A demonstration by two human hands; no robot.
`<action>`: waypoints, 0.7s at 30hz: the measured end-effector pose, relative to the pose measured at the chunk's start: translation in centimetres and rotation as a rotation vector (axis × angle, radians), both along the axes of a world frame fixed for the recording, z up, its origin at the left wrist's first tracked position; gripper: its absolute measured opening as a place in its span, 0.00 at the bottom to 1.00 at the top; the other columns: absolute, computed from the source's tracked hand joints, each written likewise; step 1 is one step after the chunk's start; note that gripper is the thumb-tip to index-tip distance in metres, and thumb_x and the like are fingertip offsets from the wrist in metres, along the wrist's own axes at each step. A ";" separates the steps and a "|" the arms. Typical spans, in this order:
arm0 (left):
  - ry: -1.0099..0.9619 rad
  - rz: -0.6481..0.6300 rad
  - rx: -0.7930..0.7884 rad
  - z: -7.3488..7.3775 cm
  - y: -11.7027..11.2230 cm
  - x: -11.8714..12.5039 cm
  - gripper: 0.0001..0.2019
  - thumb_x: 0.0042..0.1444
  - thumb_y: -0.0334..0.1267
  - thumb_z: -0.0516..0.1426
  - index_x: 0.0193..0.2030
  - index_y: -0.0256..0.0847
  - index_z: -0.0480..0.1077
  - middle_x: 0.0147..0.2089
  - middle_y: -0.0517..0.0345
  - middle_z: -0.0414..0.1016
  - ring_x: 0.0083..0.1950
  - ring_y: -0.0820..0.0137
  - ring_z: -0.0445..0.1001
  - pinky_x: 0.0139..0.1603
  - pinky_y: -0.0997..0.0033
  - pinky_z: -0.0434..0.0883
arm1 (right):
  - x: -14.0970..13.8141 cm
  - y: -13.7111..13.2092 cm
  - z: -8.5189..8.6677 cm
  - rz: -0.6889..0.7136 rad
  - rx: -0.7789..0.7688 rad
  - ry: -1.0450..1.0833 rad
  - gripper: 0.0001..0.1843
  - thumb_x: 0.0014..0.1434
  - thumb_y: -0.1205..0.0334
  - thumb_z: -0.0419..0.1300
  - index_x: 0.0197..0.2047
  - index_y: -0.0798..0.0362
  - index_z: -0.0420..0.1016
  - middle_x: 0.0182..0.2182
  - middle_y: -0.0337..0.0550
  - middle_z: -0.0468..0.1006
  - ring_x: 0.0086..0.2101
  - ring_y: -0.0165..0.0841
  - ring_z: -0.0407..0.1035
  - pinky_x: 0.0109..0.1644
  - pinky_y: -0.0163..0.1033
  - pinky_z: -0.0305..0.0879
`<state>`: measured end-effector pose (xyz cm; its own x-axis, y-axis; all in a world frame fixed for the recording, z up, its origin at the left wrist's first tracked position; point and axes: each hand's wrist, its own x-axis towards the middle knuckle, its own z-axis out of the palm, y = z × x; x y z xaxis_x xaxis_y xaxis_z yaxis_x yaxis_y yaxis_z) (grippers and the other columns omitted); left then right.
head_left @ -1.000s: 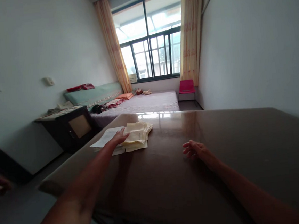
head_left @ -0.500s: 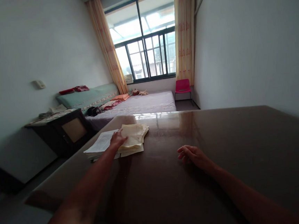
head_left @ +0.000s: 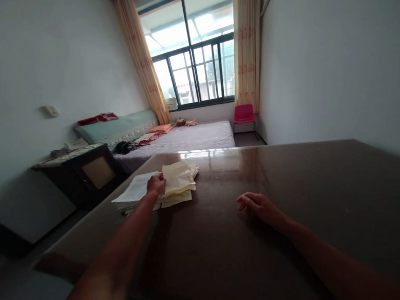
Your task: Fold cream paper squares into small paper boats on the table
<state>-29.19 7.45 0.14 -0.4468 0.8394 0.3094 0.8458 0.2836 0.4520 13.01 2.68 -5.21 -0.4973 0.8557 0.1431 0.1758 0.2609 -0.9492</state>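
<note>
1. Cream papers (head_left: pixel 178 176) are lying on the table (head_left: pixel 293 174), ahead and to the person's left, right next to the white papers (head_left: pixel 133 187).
2. Left hand (head_left: pixel 156 185) is nearer: it's sitting where the two piles are meeting, fingers closing on the cream papers' left edge, apparently pinching the top sheet or sheets.
3. Right hand (head_left: pixel 255 204) is hovering or resting at the table, well apart, to the right of and nearer the body than the cream papers; fingers are curling loosely, no object showing.
4. Long axis: can't tell; slanting view is foreshortening the pile, sheets are overlapping unevenly.
5. Left fingertips are partly hiding, so sheet count in the grip is unclear. Left forearm is covering the white papers' near right corner. Print is unreadable.
</note>
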 end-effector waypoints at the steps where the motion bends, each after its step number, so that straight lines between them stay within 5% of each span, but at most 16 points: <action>1: -0.011 0.002 0.012 0.0 0.0 0.0 0.14 0.47 0.36 0.56 0.41 0.40 0.75 0.40 0.52 0.80 0.41 0.62 0.76 0.40 0.71 0.68 | 0.0 0.0 0.0 0.000 -0.001 0.004 0.25 0.60 0.42 0.50 0.41 0.56 0.73 0.32 0.45 0.79 0.26 0.29 0.70 0.27 0.33 0.62; 5: -0.050 0.004 0.097 0.8 -0.2 0.0 0.11 0.50 0.39 0.54 0.37 0.40 0.75 0.39 0.50 0.79 0.43 0.59 0.76 0.42 0.67 0.69 | 0.0 -0.1 0.2 -0.011 -0.012 0.017 0.24 0.59 0.42 0.52 0.40 0.56 0.73 0.31 0.44 0.78 0.26 0.30 0.70 0.27 0.33 0.62; 10: -0.108 -0.079 0.273 3.3 -0.9 2.4 0.14 0.55 0.40 0.51 0.45 0.36 0.68 0.42 0.48 0.77 0.43 0.63 0.76 0.44 0.68 0.70 | -0.2 -0.1 0.3 -0.047 -0.009 0.044 0.23 0.59 0.44 0.52 0.41 0.55 0.72 0.32 0.45 0.78 0.26 0.30 0.71 0.26 0.33 0.62; 14: -0.169 -0.266 0.365 4.4 -2.0 8.3 0.13 0.58 0.42 0.49 0.46 0.38 0.64 0.41 0.53 0.76 0.42 0.67 0.76 0.41 0.71 0.71 | -0.4 -0.2 0.8 -0.160 0.031 0.127 0.25 0.56 0.46 0.56 0.52 0.51 0.66 0.44 0.48 0.76 0.26 0.29 0.71 0.27 0.34 0.66; 18: -0.354 -0.561 0.465 4.1 -3.6 16.7 0.10 0.58 0.42 0.50 0.43 0.41 0.62 0.41 0.55 0.76 0.44 0.68 0.75 0.44 0.69 0.72 | 0.1 -0.2 2.4 -0.278 0.105 0.215 0.48 0.46 0.49 0.66 0.66 0.43 0.47 0.63 0.54 0.57 0.27 0.27 0.70 0.26 0.34 0.67; 21: -0.419 -0.819 0.482 3.6 -5.1 21.7 0.06 0.60 0.40 0.51 0.41 0.42 0.62 0.45 0.53 0.76 0.51 0.67 0.73 0.52 0.66 0.69 | 1.3 0.4 4.2 -0.371 0.130 0.223 0.43 0.47 0.49 0.66 0.64 0.43 0.54 0.60 0.50 0.63 0.30 0.29 0.70 0.28 0.36 0.69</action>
<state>-7.47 2.39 3.70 0.0557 0.7627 0.6443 0.4466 -0.5962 0.6671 14.29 3.06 -1.00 -0.1049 0.9380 0.3305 0.0748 0.3388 -0.9379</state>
